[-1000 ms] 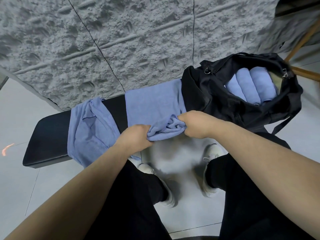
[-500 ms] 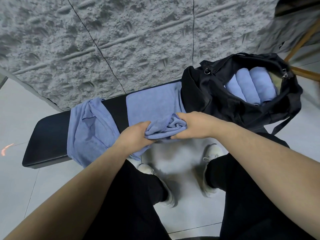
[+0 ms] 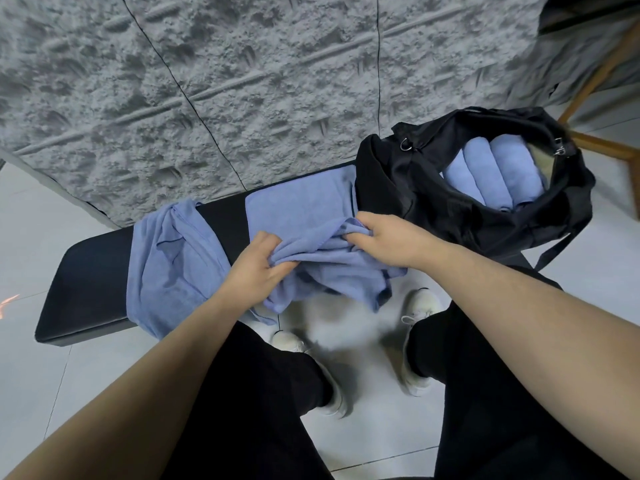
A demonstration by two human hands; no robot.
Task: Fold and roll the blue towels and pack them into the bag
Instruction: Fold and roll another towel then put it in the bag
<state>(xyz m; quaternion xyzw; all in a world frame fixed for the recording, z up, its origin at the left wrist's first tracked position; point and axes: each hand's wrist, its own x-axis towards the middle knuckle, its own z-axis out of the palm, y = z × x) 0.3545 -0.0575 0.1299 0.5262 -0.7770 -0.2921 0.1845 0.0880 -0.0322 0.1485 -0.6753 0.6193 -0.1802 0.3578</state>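
Carefully: our left hand (image 3: 258,271) and right hand (image 3: 379,237) each grip the bunched towel (image 3: 332,268) (half overhanging the surface (image 3: 93,271)); it could slide off.

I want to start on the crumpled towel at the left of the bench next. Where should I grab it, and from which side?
Probably by its near hem, which hangs over the bench's front edge. The left towel lies bunched across the seat, folds twisted at the wall end, so the far side offers no clean edge. Come from the front and pinch two spots along the hanging edge, then lift to shake it flat.
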